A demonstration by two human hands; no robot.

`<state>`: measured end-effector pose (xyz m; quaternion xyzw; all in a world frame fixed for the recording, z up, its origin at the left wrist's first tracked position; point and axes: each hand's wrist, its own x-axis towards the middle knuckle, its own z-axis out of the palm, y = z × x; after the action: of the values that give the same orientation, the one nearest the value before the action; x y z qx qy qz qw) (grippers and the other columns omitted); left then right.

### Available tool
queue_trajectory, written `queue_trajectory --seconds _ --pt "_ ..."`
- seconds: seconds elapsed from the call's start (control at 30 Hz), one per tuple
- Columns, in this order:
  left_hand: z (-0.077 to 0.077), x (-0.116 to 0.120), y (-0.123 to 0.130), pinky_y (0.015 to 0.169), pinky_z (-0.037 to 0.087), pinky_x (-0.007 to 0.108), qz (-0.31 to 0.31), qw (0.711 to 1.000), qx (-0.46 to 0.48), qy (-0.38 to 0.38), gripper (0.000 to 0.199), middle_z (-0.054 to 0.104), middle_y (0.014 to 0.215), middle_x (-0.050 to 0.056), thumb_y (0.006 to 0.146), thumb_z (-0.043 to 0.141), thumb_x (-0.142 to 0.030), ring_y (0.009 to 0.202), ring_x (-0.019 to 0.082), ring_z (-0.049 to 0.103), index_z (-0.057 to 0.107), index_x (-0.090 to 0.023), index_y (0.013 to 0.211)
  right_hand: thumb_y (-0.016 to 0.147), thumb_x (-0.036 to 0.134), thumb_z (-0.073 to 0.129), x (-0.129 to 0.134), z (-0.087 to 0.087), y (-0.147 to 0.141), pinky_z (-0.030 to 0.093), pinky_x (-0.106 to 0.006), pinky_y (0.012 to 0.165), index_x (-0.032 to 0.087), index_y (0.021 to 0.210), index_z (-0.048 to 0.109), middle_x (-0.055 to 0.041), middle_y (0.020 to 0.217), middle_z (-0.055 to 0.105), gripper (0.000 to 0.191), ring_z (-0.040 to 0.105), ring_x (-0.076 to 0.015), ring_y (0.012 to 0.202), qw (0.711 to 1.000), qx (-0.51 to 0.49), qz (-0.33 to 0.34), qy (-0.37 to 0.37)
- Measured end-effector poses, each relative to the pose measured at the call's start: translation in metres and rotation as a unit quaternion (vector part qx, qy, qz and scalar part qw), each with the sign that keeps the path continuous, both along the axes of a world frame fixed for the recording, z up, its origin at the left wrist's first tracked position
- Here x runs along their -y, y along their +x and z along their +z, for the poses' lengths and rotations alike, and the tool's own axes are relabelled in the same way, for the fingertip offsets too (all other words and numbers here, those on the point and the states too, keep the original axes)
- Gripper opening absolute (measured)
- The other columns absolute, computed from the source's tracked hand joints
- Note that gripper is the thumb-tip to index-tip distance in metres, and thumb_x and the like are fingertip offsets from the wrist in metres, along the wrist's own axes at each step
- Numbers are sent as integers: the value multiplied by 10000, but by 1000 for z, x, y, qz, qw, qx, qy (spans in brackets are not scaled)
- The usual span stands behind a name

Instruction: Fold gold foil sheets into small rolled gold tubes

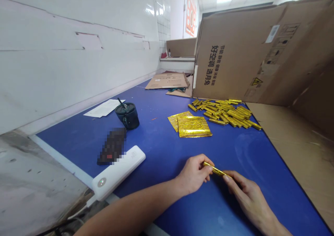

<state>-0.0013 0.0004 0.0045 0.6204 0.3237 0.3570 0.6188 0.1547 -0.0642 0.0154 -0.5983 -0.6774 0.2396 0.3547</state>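
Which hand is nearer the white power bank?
Left. The left hand sits to the right of the white power bank, apart from it; the right hand is farther off, beyond the left hand.

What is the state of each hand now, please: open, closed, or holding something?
Left hand: closed, holding one end of a gold foil-wrapped stick.
Right hand: closed, holding its other end.

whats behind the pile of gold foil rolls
Behind the gold foil rolls stands a cardboard box panel with dark printed characters and a yellow warning label. The nearest rolls hide part of its lower edge.
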Motion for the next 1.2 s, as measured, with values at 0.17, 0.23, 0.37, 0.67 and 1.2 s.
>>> queue_trajectory --seconds 0.17,0.23,0.37,0.67,1.2 --pt "2 1 0 434 393 177 0 1000 -1 -1 92 487 588 -30 727 491 -198 463 61 460 514 -126 779 805 440 409 0 0 -1 398 -160 443 185 843 649 22 543 557 353 473 -103 468 1000 2 -4 15" --pt "2 1 0 437 395 176 0 1000 -5 0 87 486 581 -32 726 489 -194 464 61 462 513 -127 776 804 437 414 0 -1 -1 400 -155 446 187 843 651 21 545 563 347 483 -103 472 1000 2 -4 17" --pt "0 1 0 444 399 179 0 1000 -12 7 89 486 575 -32 729 484 -190 469 64 465 513 -127 784 803 436 416 -1 0 -1 405 -153 448 185 842 652 18 548 568 348 488 -103 472 1000 4 -1 22" --pt "-1 1 0 458 407 191 4 1000 -18 16 97 481 538 -35 736 477 -188 474 74 471 520 -126 797 794 421 438 -1 0 -1 428 -152 490 185 873 647 11 609 617 325 537 -115 528 1000 -12 6 8" --pt "-1 0 1 451 401 188 -5 1000 -11 9 85 486 589 -36 709 483 -165 472 67 471 506 -136 785 807 409 427 0 -2 0 383 -145 435 180 854 649 26 552 570 323 467 -89 459 999 2 12 32"
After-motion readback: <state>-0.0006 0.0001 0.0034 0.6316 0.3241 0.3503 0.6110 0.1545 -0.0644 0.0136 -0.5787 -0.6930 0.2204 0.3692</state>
